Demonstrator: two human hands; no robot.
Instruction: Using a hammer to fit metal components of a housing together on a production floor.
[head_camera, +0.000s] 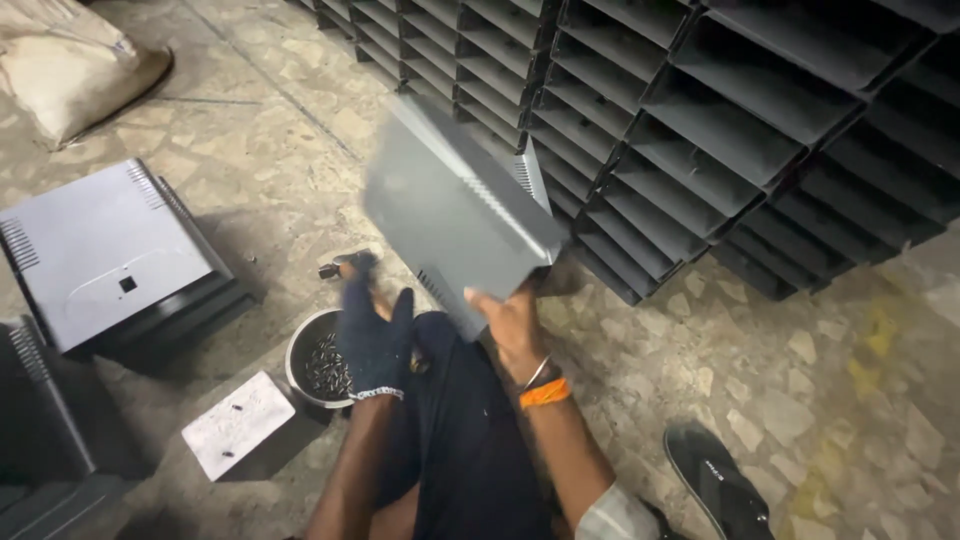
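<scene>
My right hand (515, 325), bare with an orange band at the wrist, grips the lower edge of a grey sheet-metal cover (455, 205) with vent slots, held tilted in the air over my lap. My left hand (372, 330) wears a dark blue glove, fingers spread, just below the cover's left corner and above a round tin of small dark screws (318, 362). Whether the glove touches the cover I cannot tell. A small dark tool (335, 267) lies on the floor beside the gloved fingers.
Stacks of dark metal covers (700, 130) fill the back and right. A pile of covers (110, 255) sits at left, more (40, 420) at lower left. A grey metal block (240, 425) lies near the tin. A sack (70, 60) top left, a black sandal (715, 480) lower right.
</scene>
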